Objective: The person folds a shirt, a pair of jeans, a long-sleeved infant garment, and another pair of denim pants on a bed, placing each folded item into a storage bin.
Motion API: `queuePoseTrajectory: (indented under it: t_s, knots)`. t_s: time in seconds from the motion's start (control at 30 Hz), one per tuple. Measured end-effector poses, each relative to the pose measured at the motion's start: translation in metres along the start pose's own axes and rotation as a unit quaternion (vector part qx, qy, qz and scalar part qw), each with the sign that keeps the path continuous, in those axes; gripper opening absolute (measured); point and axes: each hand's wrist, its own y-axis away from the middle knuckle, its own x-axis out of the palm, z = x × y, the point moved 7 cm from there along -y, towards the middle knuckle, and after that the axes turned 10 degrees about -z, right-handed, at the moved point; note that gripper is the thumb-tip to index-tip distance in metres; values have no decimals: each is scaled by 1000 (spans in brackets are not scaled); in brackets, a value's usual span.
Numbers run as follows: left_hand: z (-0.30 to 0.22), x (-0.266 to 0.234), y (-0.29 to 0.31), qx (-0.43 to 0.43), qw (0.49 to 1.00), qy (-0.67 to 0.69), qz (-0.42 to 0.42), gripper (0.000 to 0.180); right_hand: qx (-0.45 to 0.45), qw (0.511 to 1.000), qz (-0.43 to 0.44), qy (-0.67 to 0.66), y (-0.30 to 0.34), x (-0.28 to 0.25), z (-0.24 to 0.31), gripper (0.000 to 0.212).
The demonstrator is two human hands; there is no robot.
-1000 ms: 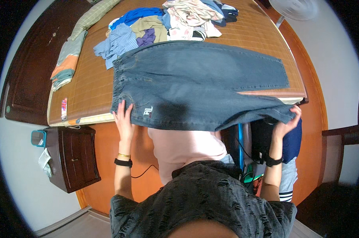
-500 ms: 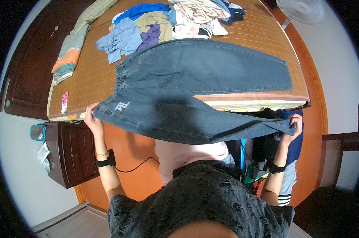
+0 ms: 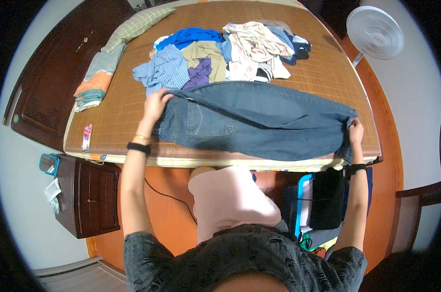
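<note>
A pair of dark blue jeans [image 3: 279, 138] lies sideways along the near edge of the bed, waistband to the left and leg hems to the right. One half is folded over the other, so a back pocket faces up near the waist. My left hand [image 3: 157, 103] is closed on the waistband's far corner. At the other end, my right hand [image 3: 356, 131] grips the leg hem, fingers closed on the denim. Just beyond the jeans sits a heap of clothes, with a blue striped shirt [image 3: 164, 69], a purple garment [image 3: 199, 74] and a pale patterned garment [image 3: 252, 41].
Folded cloths [image 3: 96, 80] and a green checked pillow [image 3: 137, 27] lie along the bed's left side. A phone-like item [image 3: 87, 137] rests at the near left corner. A dark cabinet [image 3: 86, 194] stands at left, a fan [image 3: 375, 33] at far right, a blue-rimmed bin [image 3: 303, 207] below.
Both hands have carried the near side of the jeans away from me and folded it over the far side. The left hand moved up and right; the right hand moved slightly up.
</note>
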Motion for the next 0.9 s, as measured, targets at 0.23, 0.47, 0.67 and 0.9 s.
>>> queuePoseTrajectory:
  t_s: [0.23, 0.47, 0.67, 0.9]
  knots:
    - [34, 53, 17, -24, 995, -96, 32, 25, -155, 939, 200, -232, 28, 45, 207, 28]
    - [11, 40, 14, -20, 1000, -10, -5, 21, -215, 945, 179, -168, 30, 103, 260, 35]
    - [19, -1, 13, -35, 997, 12, -73, 18, -159, 930, 305, -132, -11, 104, 277, 31]
    - [42, 79, 3, -1, 983, -183, 20, 20, -32, 953, 289, -82, -4, 225, 232, 40]
